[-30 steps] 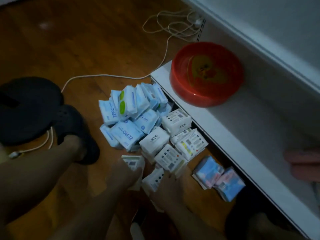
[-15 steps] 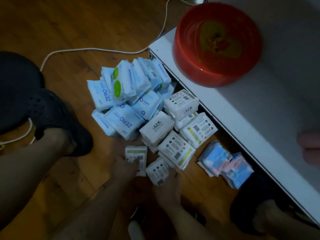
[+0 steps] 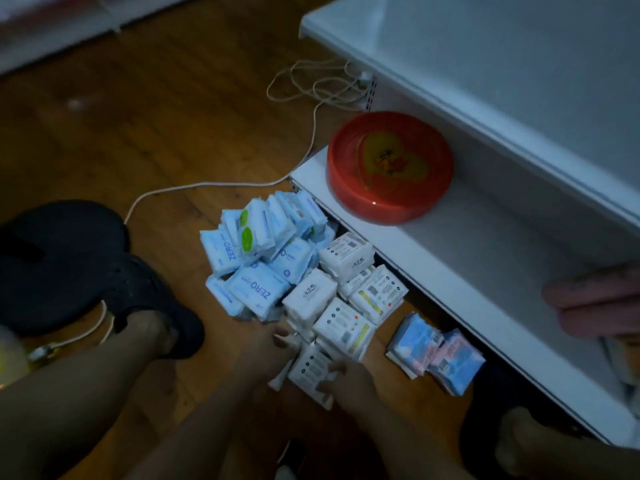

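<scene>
The small white packs (image 3: 310,367) sat low on the floor (image 3: 156,116), right at the near edge of the white pile (image 3: 346,306), squeezed between both hands. The left hand (image 3: 266,348) had its fingers wrapped on the left edge, and the right hand (image 3: 346,379) curled over the right edge, so both were grasping.

My take on doing this bit well: square the edges up and keep even pressure from both sides before lifting. Those wrappers look slippery, and the pile just beside could topple if nudged.

Compared with half a second earlier, each hand had been holding its own pack a bit apart, and now they'd been brought together. The view had also tipped up, showing more of the shelf (image 3: 450,271) and the red bowl (image 3: 389,166) on it.
</scene>
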The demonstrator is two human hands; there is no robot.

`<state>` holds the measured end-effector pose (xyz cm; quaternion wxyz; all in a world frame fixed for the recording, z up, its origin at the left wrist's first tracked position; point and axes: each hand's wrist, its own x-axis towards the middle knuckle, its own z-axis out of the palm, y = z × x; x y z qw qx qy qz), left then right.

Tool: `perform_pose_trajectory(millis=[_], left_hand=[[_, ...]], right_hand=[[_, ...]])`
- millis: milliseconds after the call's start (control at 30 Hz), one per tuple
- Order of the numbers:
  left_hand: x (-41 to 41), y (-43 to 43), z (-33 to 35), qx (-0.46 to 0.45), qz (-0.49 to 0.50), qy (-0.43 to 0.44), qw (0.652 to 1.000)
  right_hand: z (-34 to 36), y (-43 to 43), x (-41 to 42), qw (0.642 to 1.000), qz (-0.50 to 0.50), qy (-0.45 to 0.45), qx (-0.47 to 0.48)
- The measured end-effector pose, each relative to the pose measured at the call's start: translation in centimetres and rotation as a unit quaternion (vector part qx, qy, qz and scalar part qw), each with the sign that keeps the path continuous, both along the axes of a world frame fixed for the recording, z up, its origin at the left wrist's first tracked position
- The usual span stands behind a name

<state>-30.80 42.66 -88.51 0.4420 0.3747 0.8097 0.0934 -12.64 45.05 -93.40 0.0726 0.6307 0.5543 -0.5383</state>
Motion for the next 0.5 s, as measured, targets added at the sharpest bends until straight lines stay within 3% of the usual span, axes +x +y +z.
perform_pose_trajectory(millis=[133,233,500], left_hand=[[3.3,1.8,3.5,0.051,-0.053,-0.026,0.997],[6.4,4.8,8.6,0.127,-0.135,0.010,0.983],[15.9,11.0,22.6,0.332,-0.238,0.093,0.908]], right_hand=[[6.4,3.4,2.4,0.994,0.100,0.016,0.051],[12.7,6.9,5.4,0.982,0.115,0.017,0.147],[27.9,12.0,15.8,0.909,0.026,-0.013,0.416]])
